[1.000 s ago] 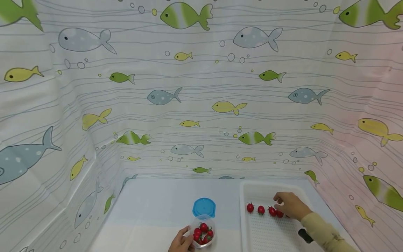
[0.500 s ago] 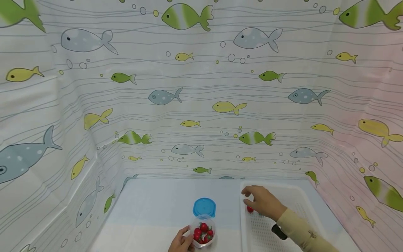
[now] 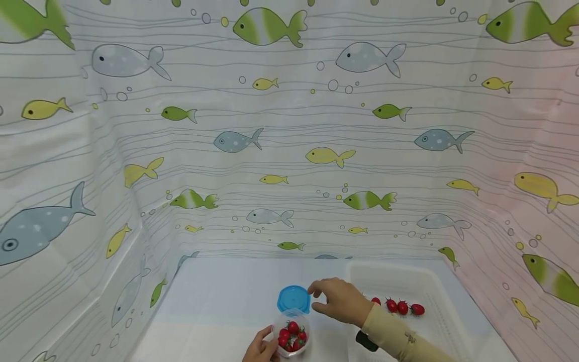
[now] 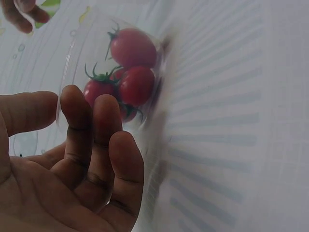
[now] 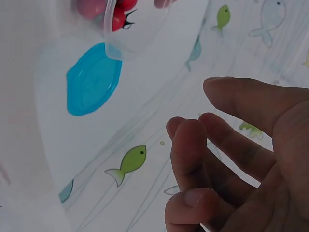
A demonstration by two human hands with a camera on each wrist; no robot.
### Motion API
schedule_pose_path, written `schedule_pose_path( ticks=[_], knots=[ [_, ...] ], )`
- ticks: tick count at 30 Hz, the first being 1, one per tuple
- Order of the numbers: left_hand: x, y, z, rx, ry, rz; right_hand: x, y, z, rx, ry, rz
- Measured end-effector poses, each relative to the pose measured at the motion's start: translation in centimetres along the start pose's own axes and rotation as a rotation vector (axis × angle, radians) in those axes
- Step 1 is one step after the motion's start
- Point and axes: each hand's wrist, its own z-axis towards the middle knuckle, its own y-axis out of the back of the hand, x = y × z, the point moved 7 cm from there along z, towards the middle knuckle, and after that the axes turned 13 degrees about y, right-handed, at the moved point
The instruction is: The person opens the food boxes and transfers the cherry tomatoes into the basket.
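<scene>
A clear plastic container (image 3: 291,354) with several cherry tomatoes (image 4: 137,86) in it stands on the table. My left hand (image 3: 262,346) holds it at its left side; in the left wrist view thumb and forefinger pinch its rim. To the container's upper right is my right hand (image 3: 341,300), over the table by the blue lid (image 3: 293,298). Its fingers are loosely bent, and nothing shows between them in the right wrist view. The lid lies flat just behind the container.
A white perforated tray (image 3: 434,281) lies at the right, with a row of cherry tomatoes (image 3: 402,307) in it; the right forearm crosses over its left part. A fish-print curtain (image 3: 289,166) surrounds the table at the back and sides.
My right hand has moved left from above the tomatoes in the tray, across the tray's left edge, to beside the lid. The left hand and container have stayed in place.
</scene>
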Motion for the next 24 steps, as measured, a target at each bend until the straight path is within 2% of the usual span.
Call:
schedule_pose_path(
  ticks=[9, 16, 24],
  knots=[
    [-0.1, -0.4, -0.4, -0.008, -0.021, -0.028, 1.1, -3.4, 1.3, 0.121, 0.034, 0.128],
    [0.0, -0.4, -0.3, 0.002, -0.041, -0.044, 0.8, -6.3, 1.8, 0.248, -0.018, 0.169],
    [0.0, -0.3, -0.3, 0.006, -0.032, -0.032, 0.6, -8.6, 2.2, 0.318, -0.012, 0.157]
  ],
)
